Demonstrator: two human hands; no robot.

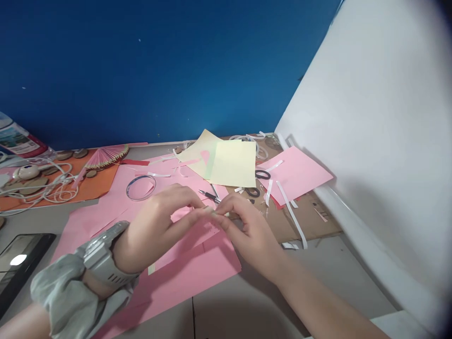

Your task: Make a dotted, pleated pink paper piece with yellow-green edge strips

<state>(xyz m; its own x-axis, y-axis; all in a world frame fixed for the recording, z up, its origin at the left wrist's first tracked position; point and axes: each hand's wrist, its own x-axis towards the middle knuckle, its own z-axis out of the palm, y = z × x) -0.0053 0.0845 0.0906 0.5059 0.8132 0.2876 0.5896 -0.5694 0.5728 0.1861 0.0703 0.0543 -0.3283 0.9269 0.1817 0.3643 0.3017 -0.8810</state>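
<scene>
My left hand (169, 214), with a grey watch (106, 254) and a grey-green scrunchie (70, 287) at the wrist, is closed in a pinch. Its fingertips meet those of my right hand (243, 223), also pinched. Between them sits a tiny pale bit, mostly hidden, that I cannot make out. Both hands are above pink paper sheets (197, 278). Just beyond the fingertips lies a dark pen (209, 195). Pale yellow sheets (233, 162) lie further back, and black scissors handles (263, 174) poke out beside them.
Pink paper (294, 172) and white paper strips (293, 216) rest on cardboard (310, 221) at right. A tape roll (141, 188), folded paper fan (106, 157), white cable (63, 181), bottle (23, 139) and phone (23, 259) are at left. A blue wall (158, 70) stands behind.
</scene>
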